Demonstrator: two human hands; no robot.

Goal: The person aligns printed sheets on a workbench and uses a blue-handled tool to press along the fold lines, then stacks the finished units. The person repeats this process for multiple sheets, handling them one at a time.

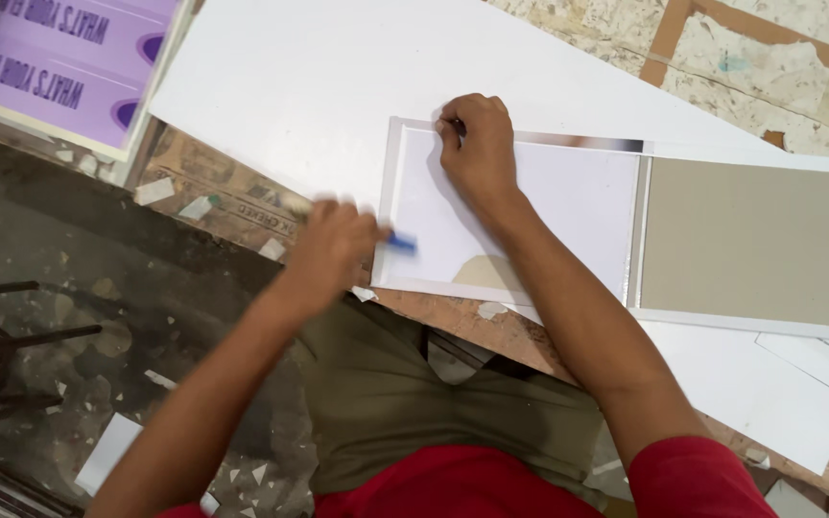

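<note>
the left hand (330, 251) is blurred with motion, closed around a small blue tool (401, 243) whose tip pokes out toward the right, over the near left part of a white-faced panel (568, 206). the right hand (475, 142) is curled, fingertips pressed down on the panel's far left corner, pinning it to the large white sheet (319, 77) beneath.

the panel lies under and between both hands; just right of the right forearm it joins a grey board panel (755, 240) across a narrow hinge gap, the two looking like an opened cover. the white face seems already laid down, with thin turned-in borders showing along the left and far edges. judging by the tool's position, the smoothing or rubbing of the left side is under way; a beige patch near the edge closest to the body may be uncovered board, though i cannot tell. the grey panel looks bare.

beyond the left hand, far left, sits a purple printed board (69, 67). paper scraps litter the floor (98, 317) below it.
</note>
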